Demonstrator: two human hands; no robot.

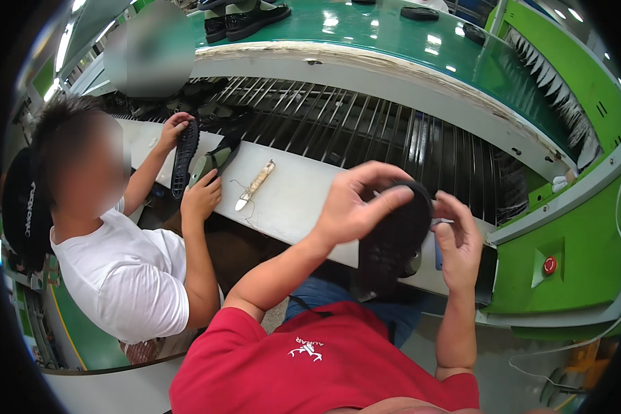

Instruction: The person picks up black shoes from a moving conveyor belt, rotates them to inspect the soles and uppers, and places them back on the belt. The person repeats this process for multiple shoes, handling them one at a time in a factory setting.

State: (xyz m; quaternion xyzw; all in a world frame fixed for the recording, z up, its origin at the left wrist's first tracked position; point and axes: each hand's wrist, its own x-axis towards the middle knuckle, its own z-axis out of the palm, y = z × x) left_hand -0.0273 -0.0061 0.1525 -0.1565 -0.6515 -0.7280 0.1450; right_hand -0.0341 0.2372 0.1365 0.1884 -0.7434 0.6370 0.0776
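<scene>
In front of me my left hand point(355, 207) grips a black shoe point(393, 238) near its upper end, thumb and fingers closed over the rim. The shoe's dark sole side faces up, and a grey-green patch shows low at its right side. At the shoe's right edge is my right hand point(459, 241), its fingers curled and pinched; a small pale thing seems to be between them, too small to name. On the white bench point(293, 200) to the left lies a tool with a wrapped tan handle point(259, 181) and a white tip, loose thread around it.
A co-worker point(124, 276) in a white shirt sits at left, holding a black sole point(184, 155) and a green-and-black shoe point(214, 160). Metal rollers point(324, 121) run behind the bench. Beyond is a green conveyor point(352, 58) with shoes point(255, 21). A green machine point(566, 255) stands right.
</scene>
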